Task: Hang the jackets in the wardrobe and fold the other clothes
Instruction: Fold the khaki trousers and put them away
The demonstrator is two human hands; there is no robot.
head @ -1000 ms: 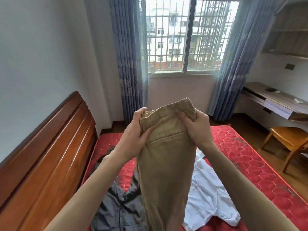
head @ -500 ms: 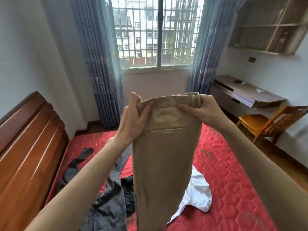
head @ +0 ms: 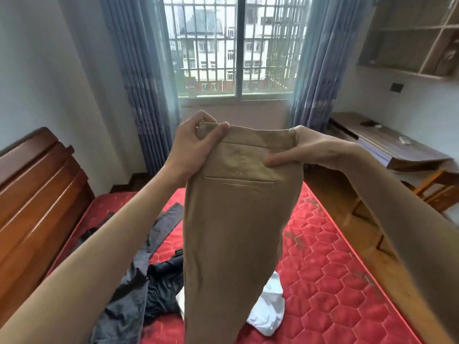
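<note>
We hold the tan trousers (head: 236, 232) up by the waistband, our left hand (head: 191, 147) pinching its left corner, our right hand (head: 305, 151) gripping the right. Below lie a grey jacket (head: 129, 289) and white shirt (head: 268, 311) on the red mattress (head: 335, 281); far off, the window (head: 236, 45).

Barred window (head: 236, 45) between blue curtains (head: 141, 78); wooden desk (head: 390, 142) at right.
</note>
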